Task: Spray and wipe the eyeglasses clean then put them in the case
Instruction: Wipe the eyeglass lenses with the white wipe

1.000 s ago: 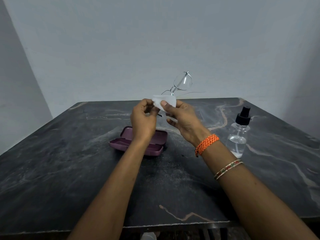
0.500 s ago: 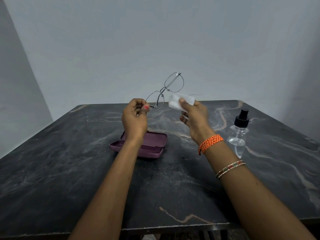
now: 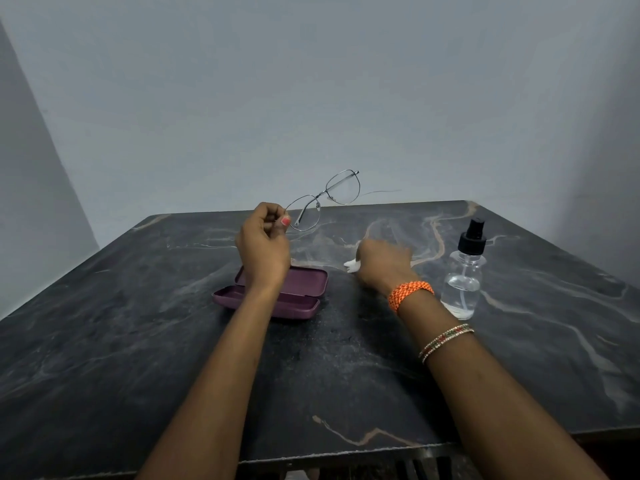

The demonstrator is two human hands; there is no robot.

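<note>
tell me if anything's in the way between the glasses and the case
Nothing separate blocks it. The case lies open on the table, and only the left hand that holds the glasses up, with its wrist, hangs over it. The right hand and cloth are off to the case's right, beside the bottle.

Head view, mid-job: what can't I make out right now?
- Right hand: motion-blurred; whether it grips the white cloth or has let go is unclear.
- Cloth: mostly hidden behind that hand.
- Eyeglasses: lenses too small to judge clean; the temple the left hand pinches is hidden by its fingers.
- Case: interior partly covered by the left wrist.
- Spray bottle: liquid level unclear.
</note>
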